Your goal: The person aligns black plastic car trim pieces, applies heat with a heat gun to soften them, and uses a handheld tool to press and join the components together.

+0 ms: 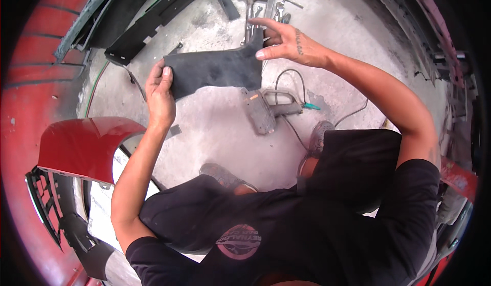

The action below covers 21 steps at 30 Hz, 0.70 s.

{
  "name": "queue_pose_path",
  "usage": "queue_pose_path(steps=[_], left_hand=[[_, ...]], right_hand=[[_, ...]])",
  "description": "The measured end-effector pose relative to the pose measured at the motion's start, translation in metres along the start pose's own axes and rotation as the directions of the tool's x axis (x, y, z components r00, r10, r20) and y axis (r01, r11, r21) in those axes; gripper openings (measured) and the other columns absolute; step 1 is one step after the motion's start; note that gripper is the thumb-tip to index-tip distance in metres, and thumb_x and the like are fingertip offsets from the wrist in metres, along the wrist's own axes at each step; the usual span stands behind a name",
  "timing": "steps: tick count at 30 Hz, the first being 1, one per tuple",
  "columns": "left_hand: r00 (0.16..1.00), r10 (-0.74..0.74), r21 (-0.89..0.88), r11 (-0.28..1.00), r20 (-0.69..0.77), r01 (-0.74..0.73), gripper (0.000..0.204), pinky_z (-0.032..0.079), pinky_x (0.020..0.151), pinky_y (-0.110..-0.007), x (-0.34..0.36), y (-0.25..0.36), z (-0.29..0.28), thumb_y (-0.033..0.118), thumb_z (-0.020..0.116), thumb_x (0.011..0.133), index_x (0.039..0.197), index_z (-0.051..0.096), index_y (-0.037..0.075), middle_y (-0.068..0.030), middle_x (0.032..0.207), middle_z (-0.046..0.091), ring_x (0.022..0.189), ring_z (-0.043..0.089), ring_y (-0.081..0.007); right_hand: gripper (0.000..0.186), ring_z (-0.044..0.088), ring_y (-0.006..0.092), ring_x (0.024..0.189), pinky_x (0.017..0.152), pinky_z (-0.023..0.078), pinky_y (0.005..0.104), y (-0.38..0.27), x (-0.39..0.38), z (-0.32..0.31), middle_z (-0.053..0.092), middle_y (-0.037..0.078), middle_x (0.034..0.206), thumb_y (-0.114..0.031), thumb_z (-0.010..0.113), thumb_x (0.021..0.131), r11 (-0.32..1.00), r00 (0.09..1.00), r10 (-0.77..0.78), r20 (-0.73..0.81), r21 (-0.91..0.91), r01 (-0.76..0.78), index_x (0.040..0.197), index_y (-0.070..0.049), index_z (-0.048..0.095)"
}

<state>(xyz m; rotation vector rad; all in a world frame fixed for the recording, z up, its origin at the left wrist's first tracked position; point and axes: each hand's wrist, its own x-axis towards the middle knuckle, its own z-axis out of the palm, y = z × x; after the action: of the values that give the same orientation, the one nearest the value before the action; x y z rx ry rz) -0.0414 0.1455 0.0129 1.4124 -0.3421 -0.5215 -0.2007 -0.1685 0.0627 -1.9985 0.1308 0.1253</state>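
Observation:
A flat black plastic trim panel is held up between my two hands, over the concrete floor. My left hand grips its left end, thumb on the near face and fingers behind. At the upper right corner, where the panel narrows into a tab, my right hand pinches it with the thumb in front; the index finger stretches out along the top. Just below the panel lies a grey power tool with a cord. Behind the panel's tab a hammer is partly hidden.
Several wrenches lie beside the hammer. A long black trim strip rests at the back left. On the left stands a red body panel, near a black grille piece. The tool's cord loops across the floor.

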Motion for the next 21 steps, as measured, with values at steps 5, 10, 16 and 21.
queue_pose_path(steps=[5,10,16,21], left_hand=[[0.986,0.149,0.149,0.976,0.082,-0.16,0.039,0.043,0.096,-0.026,0.012,0.028,0.029,0.017,0.059,0.103,0.135,0.052,-0.002,-0.0062,0.117,0.062,0.105,0.057,-0.0119],[0.967,0.231,0.443,0.86,0.104,-0.253,0.057,0.046,0.092,-0.031,0.01,0.073,0.062,0.031,0.077,0.09,0.135,0.054,0.004,-0.0079,0.119,0.057,0.1,0.057,-0.016],[0.864,0.477,0.681,0.58,0.161,-0.447,0.049,0.049,0.071,-0.028,0.043,0.095,0.074,0.036,0.086,0.081,0.105,0.066,0.0,-0.0104,0.098,0.065,0.089,0.059,-0.0115],[0.906,0.423,0.55,0.749,0.033,-0.37,0.037,0.046,0.067,-0.025,0.051,0.092,0.076,0.03,0.084,0.085,0.096,0.065,-0.001,-0.0005,0.077,0.062,0.073,0.054,-0.0086]], right_hand=[[0.048,0.063,0.0159,0.094,0.083,0.05,0.033,-0.008,-0.006,-0.019,0.066,0.011,0.102,-0.024,0.077,0.089,0.991,0.98,-0.109,-0.168,0.062,0.12,0.125,0.0,0.057],[0.05,0.069,0.0268,0.097,0.086,0.053,0.0399,-0.049,-0.01,-0.034,0.068,0.017,0.105,-0.029,0.079,0.086,0.989,0.979,-0.095,-0.182,-0.126,0.073,0.118,0.003,0.058],[0.053,0.069,0.0257,0.093,0.084,0.053,0.0402,-0.056,0.006,-0.048,0.069,0.016,0.101,-0.025,0.078,0.087,0.96,0.916,-0.258,-0.306,-0.19,0.207,0.127,-0.001,0.053],[0.073,0.064,0.0245,0.107,0.093,0.051,0.0352,-0.059,0.03,-0.039,0.065,0.017,0.114,-0.03,0.084,0.083,0.966,0.891,-0.25,-0.378,-0.156,0.205,0.139,-0.003,0.046]])
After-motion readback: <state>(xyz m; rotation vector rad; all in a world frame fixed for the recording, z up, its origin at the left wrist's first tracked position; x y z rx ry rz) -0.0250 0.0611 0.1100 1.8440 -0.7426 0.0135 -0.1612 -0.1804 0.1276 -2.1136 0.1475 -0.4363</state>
